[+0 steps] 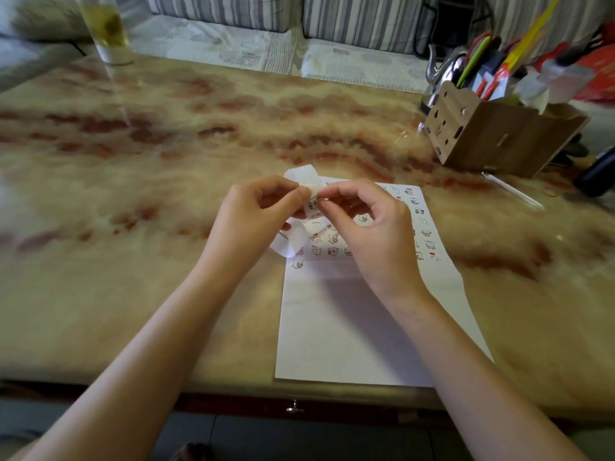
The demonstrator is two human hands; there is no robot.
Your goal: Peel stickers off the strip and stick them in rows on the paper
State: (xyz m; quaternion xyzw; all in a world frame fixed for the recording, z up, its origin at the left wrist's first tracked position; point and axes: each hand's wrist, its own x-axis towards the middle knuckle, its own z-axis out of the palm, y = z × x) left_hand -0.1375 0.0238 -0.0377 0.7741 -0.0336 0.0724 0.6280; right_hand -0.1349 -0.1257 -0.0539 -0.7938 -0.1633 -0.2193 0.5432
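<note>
So the strip [306, 174] is held up above the far left corner of the paper [349, 327], pinched between the thumb and curled fingers of the left hand [256, 211]. One curly end is seen sticking up behind the fingers; the other loops down by the paper's left edge. The right hand [369, 221] is brought in right against it, thumb and forefinger tips closed together on the strip next to a little cartoon sticker [312, 202], with the other fingers loosely curled. Whether that sticker is lifted yet can't be made out, too blurry.

The paper is laid flat on the marbled table [133, 194]. Its far half is filled with rows of stickers [332, 239], and a single one [297, 263] is stuck below them at the left. A wooden organiser [499, 138] stuffed with pens is parked far right, and a tall glass [109, 31] far left.
</note>
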